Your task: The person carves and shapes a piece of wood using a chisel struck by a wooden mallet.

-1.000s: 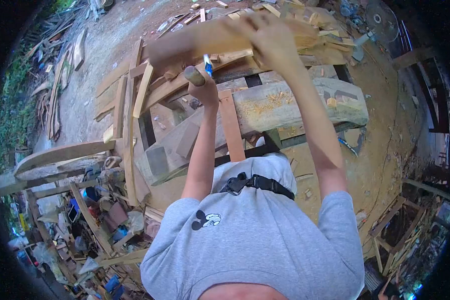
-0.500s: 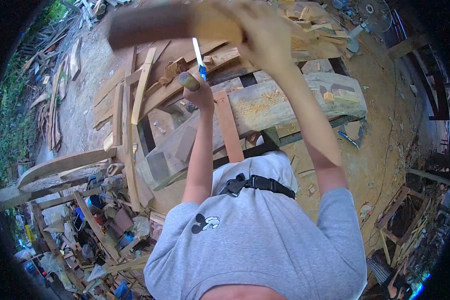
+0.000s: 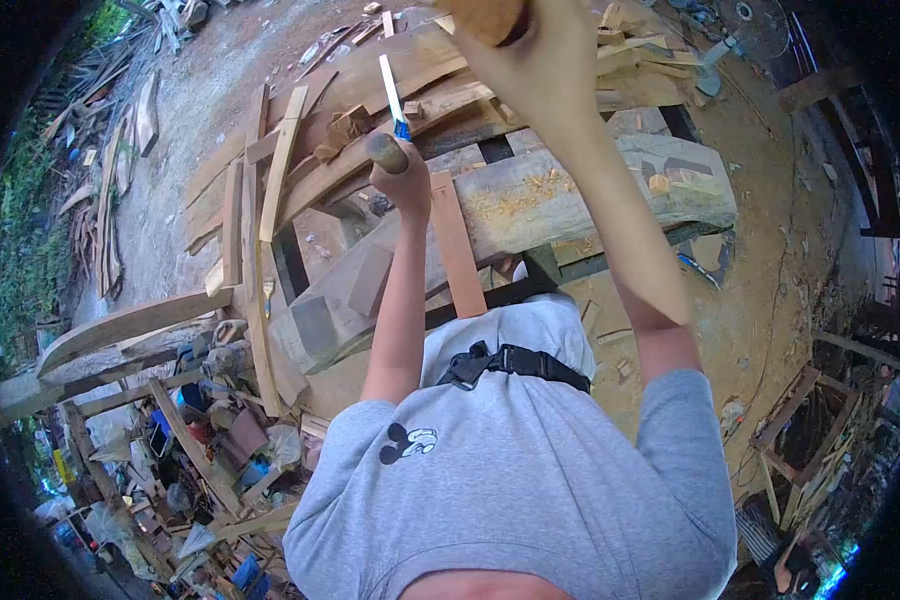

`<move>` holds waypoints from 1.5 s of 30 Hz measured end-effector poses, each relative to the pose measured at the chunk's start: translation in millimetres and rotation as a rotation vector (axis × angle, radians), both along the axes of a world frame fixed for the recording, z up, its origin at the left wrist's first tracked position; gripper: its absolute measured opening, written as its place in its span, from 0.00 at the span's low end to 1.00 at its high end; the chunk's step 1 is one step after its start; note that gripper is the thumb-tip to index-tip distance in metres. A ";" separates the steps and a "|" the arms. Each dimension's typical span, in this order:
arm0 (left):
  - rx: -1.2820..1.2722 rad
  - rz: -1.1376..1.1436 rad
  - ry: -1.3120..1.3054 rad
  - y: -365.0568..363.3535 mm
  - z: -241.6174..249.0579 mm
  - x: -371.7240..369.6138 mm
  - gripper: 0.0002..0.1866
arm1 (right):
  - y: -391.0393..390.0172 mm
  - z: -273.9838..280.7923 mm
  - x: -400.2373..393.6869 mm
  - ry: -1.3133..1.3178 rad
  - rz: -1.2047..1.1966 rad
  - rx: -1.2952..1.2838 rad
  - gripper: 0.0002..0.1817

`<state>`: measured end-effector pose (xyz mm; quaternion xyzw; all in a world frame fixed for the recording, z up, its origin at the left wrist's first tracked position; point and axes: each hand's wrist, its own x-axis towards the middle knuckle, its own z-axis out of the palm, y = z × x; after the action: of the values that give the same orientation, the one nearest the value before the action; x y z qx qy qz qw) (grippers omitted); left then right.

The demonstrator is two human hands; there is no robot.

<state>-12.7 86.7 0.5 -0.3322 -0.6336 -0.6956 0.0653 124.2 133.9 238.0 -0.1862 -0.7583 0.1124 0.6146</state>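
Head view: the left grip [image 3: 405, 188] was wrapped around a round-ended brown wooden handle [image 3: 386, 153], its far end hidden, near a thick grey timber beam [image 3: 530, 222]; the right grip [image 3: 530, 65] clasped a brown wooden block [image 3: 485, 17] at the view's upper edge.

Brown dirt floor [image 3: 770, 325] in daylight; green foliage [image 3: 15, 250] far left; wooden frame [image 3: 782, 408] lower right.

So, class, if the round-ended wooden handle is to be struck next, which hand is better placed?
Probably the right hand: it is raised and grips a wooden piece, partly out of frame. The left hand is occupied, wrapped around the handle.
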 end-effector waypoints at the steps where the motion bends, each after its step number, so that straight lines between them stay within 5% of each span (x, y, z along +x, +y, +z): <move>1: -0.037 -0.002 -0.026 -0.7 -1.4 0.8 0.10 | 4.8 -11.2 -8.9 0.246 0.090 -0.053 0.28; 4: -0.064 -0.008 0.002 -4.0 -1.0 -1.3 0.10 | 1.1 -67.7 -4.6 0.048 0.141 -0.189 0.37; 5: -0.054 -0.009 0.050 -2.8 -0.6 -3.3 0.10 | 10.5 -87.4 6.9 -0.338 0.031 0.048 0.36; 6: -0.049 -0.009 0.052 1.5 -2.7 -7.0 0.10 | 12.9 -90.4 10.2 -0.336 0.029 0.053 0.36; 8: 0.102 0.269 0.446 13.3 -7.7 -13.9 0.10 | 17.1 -97.2 15.5 -0.776 -0.215 0.489 0.33; 9: 0.115 -0.008 -0.007 6.2 -5.4 -5.7 0.12 | 16.1 -86.0 17.3 -0.778 -0.217 0.489 0.33; 12: -0.045 0.011 -0.126 -6.2 -3.0 -0.9 0.08 | 5.2 -49.6 14.0 -0.510 -0.175 0.144 0.34; 15: -0.082 0.044 -0.118 -8.6 1.2 4.6 0.08 | 2.6 -54.0 -9.2 0.158 0.117 -0.275 0.36; 16: -0.072 0.062 -0.125 -9.2 3.1 6.5 0.08 | 4.0 -67.2 -6.3 0.160 0.118 -0.277 0.36; 19: 0.152 0.014 0.087 -4.0 15.0 8.6 0.07 | 1.4 -94.7 4.6 -0.789 -0.191 0.430 0.36; 24: -0.054 0.012 -0.033 -6.7 -2.2 6.5 0.08 | 2.1 -48.8 9.2 -0.580 -0.199 0.226 0.36; 26: -0.065 -0.023 -0.079 -7.9 1.1 10.9 0.08 | -2.1 -29.6 -0.4 0.118 0.047 -0.013 0.28; 27: -0.045 -0.028 -0.130 -6.3 -5.3 9.0 0.08 | -13.9 -32.6 -10.8 0.270 0.138 -0.282 0.35; 28: -0.044 -0.027 -0.128 -7.4 -6.8 8.5 0.08 | -12.7 -43.7 -7.5 0.271 0.140 -0.281 0.35; 31: -0.038 -0.007 -0.198 -4.3 0.8 4.1 0.09 | 8.8 -78.5 10.6 -0.550 -0.023 0.251 0.35; 33: 0.079 0.107 0.044 -3.7 7.9 3.1 0.09 | 12.6 -78.9 16.3 -0.612 -0.122 0.295 0.34; 36: -0.026 0.013 -0.105 -12.8 11.7 2.7 0.09 | 14.0 -44.4 21.2 -0.607 -0.258 0.282 0.36; 39: -0.063 0.098 -0.105 -10.7 10.5 7.0 0.12 | 7.9 -8.8 6.4 0.138 -0.005 0.120 0.27; 40: -0.072 0.126 -0.121 -9.1 14.0 10.0 0.14 | 5.3 -19.0 3.0 0.135 -0.005 0.121 0.27; 42: -0.068 0.091 -0.105 -10.0 13.0 8.1 0.14 | -4.2 -65.0 -2.8 0.076 0.254 -0.305 0.34; 45: 0.095 0.150 0.060 6.5 -0.5 -1.2 0.13 | 10.1 -93.5 8.3 -0.508 -0.030 0.206 0.33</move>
<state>-13.9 93.1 -0.1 -0.3009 -0.6210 -0.7077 0.1517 132.5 143.9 144.5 -0.1562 -0.8927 -0.0247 0.4221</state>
